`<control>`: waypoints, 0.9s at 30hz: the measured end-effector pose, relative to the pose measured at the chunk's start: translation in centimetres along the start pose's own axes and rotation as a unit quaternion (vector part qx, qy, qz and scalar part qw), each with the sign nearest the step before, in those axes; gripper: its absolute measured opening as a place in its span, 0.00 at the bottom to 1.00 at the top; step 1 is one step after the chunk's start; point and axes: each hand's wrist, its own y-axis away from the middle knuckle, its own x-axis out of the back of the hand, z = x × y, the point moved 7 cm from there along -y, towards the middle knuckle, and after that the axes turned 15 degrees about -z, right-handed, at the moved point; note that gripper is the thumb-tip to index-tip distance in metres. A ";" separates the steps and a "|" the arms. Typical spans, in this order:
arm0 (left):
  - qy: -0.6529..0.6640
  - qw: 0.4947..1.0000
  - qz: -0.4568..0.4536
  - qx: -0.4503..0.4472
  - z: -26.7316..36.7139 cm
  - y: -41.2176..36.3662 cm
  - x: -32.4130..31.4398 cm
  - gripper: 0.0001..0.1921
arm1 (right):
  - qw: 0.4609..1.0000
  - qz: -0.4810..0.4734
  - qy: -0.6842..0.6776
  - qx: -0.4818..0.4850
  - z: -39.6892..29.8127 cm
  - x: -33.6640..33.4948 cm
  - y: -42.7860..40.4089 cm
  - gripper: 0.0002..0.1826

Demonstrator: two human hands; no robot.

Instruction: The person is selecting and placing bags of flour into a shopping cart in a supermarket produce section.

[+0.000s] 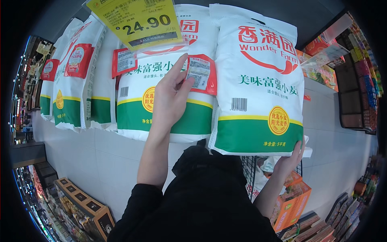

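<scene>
Several white, green-based Wonder Farm flour bags stand in a row before me. My left hand (173, 93) is in front of the middle flour bag (196, 121). Its thumb lies over the left edge of a red sachet (202, 75), a bent finger seems to pass behind that edge, and the index finger points up. At the lower right corner of the rightmost flour bag (257, 90), my right hand (290, 160) grips with its fingers on the side. The palm is partly hidden under the bag, which stands nearly upright, its base close to my body.
A yellow price card (142, 24) in a clear holder juts over the middle bag. Below the right bag is a wire basket (249, 175) with orange cartons (291, 205) beside my right forearm. Boxed goods (81, 202) stand lower left; shelves (359, 75) line the right.
</scene>
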 end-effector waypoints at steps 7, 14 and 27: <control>-0.009 1.000 0.016 -0.002 0.0 0.2 -0.1 0.23 | 0.999 -0.012 -0.005 0.037 0.4 0.1 -0.3 0.22; -0.001 0.999 0.025 -0.028 0.0 0.3 -0.4 0.22 | 0.999 -0.019 0.016 0.032 0.4 0.2 -0.3 0.20; -0.256 0.923 -0.189 -0.215 4.5 0.7 -9.0 0.30 | 0.999 -0.024 -0.028 0.034 0.1 -0.4 -0.2 0.19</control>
